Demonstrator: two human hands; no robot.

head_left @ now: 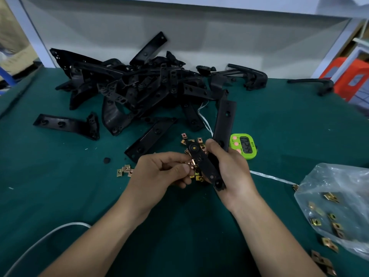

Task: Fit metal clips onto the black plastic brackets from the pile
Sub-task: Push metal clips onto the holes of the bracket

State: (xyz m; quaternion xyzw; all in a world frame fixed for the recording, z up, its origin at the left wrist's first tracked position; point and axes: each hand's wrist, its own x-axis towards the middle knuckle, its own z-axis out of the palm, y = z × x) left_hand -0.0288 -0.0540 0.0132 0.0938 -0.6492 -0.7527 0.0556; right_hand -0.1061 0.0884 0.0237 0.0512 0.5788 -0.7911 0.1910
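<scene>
Both hands work just in front of the person, above a green surface point(60, 186). The right hand point(231, 170) is curled round a black L-shaped bracket point(202, 162). One arm of the bracket slants across the palm. The other arm rises toward twelve o'clock, past the fingers. The left hand point(161, 172) pinches a copper-coloured clip point(192, 164) between thumb and fingertips and holds it against the near edge of the bracket. I cannot tell whether the clip is seated on it.

The pile point(139, 86) of black brackets lies on the surface at eleven o'clock from the hands, heaped against the back wall. A single bracket point(65, 124) lies apart at ten o'clock. A flat bracket point(151, 138) lies between the pile and the left hand.

Loose clips point(124, 170) sit at nine o'clock, just beside the left hand. More clips point(197, 141) are scattered under and behind the held bracket. A green timer point(244, 146) stands at one o'clock, partly hidden by the right hand; its digits are too blurred to read.

A clear plastic bag point(339, 186) lies at four o'clock with bagged clips point(332, 196) inside, and a few spilled clips point(323, 260) lie beside it. A white cord point(269, 176) runs from behind the right hand toward the bag.
</scene>
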